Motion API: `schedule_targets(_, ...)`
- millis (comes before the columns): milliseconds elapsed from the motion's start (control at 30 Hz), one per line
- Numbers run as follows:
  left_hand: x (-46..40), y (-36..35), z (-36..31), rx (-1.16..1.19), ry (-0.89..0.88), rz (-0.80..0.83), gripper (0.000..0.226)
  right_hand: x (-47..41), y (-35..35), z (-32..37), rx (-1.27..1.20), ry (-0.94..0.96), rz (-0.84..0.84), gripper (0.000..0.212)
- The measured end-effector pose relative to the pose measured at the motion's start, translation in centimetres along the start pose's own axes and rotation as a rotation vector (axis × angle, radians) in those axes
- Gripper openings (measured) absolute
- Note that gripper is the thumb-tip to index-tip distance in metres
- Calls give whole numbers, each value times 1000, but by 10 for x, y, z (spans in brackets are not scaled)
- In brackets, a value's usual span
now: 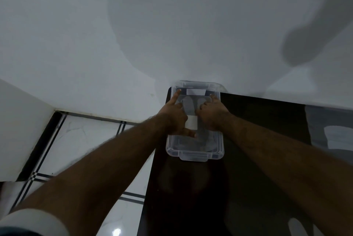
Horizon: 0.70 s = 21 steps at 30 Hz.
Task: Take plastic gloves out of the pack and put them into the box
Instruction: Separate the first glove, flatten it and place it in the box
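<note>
A clear plastic box (pixel 194 154) stands on the dark table (pixel 257 121), close to the wall. Inside it lie see-through plastic gloves (pixel 188 104) with a white label (pixel 191 123); their finger shapes show through. My left hand (pixel 174 115) rests on them from the left, with index finger stretched to the far left corner and thumb pointing toward me. My right hand (pixel 212 111) presses on them from the right, index finger out and the other fingers curled down. Whether it grips the plastic is hidden. No separate pack is in view.
A second white label (pixel 195 92) sits at the box's far end. The white wall (pixel 133 35) rises right behind the box. Tiled floor (pixel 80 136) lies left of the table's edge. A pale reflection (pixel 334 136) shows at the table's right.
</note>
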<state>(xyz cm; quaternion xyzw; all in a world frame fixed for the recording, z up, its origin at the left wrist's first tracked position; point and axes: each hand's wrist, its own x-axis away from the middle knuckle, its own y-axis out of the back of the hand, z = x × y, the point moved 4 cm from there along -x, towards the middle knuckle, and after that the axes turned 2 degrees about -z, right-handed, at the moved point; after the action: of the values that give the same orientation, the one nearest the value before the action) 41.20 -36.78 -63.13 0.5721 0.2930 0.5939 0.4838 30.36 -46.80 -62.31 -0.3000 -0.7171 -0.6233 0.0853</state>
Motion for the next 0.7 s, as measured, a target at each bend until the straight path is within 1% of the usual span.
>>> schedule_targets(100,-2,14,6,61,43,-75,114,-6,-1,-4,1,-23,5,54)
schedule_targets(200,3,24,7,71,62,-46,110,-1,1,-8,-16,-36,-44,48)
schedule_targets(267,8,23,2,22,5,-37,102,11,5,-7,-18,15,-87,45)
schedule_targets(300,11,19,-2,-7,-54,-26,98,19,6,-3,-11,66,-93,43)
schedule_targets(367,19,9,-13,-41,-184,12,93,35,1,6,20,185,-73,42)
schedule_targets(433,27,3,-23,-67,-261,61,93,49,-9,16,37,271,-13,41)
schedule_targets(533,33,0,-25,-89,-275,86,98,57,-19,24,55,317,59,35)
schedule_targets(633,39,5,-22,-126,-275,42,103,58,-17,26,72,307,94,31)
schedule_targets(700,44,7,-24,-138,-286,47,102,59,-14,26,75,301,100,29)
